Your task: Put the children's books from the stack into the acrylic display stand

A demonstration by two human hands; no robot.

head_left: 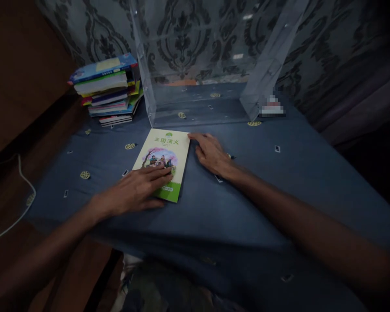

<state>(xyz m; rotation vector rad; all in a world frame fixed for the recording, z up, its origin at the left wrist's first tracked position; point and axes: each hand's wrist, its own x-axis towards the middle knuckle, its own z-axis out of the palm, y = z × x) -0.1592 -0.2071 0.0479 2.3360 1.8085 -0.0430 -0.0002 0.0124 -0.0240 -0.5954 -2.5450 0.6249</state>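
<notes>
Currently a green book (162, 162) lies flat on the blue cloth (247, 208), center of frame. Left hand (134, 190) rests palm-down on its lower cover, fingers loosely together, not gripping. Right hand (211, 151) lies flat on the cloth, fingertips touching the book's upper right edge, fingers slightly apart. Clear box (198, 65) stands upper center; book stack (108, 89) upper left. Risk: the thin book could slide on the loose cloth, or the cloth could bunch under a push.
</notes>
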